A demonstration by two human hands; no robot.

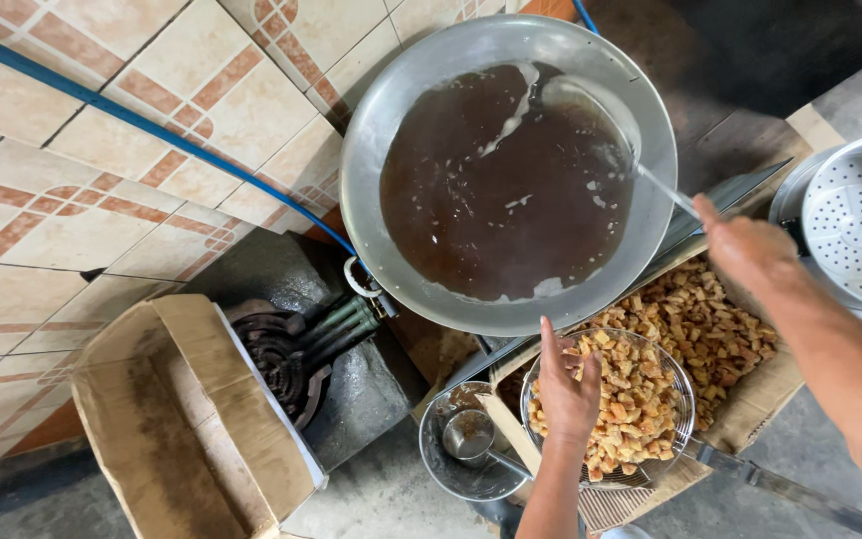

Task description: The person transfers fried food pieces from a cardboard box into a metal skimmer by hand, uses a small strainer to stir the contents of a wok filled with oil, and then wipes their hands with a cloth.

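My left hand rests flat, fingers together, on fried cubes in the wire strainer near me | right hand is clamped on a ladle handle | farther off, the ladle's bowl dips into dark liquid in the big wok.

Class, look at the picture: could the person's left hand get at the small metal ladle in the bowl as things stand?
Probably yes: the left hand rests on the wire strainer, and the ladle lies uncovered in the bowl right beside it.
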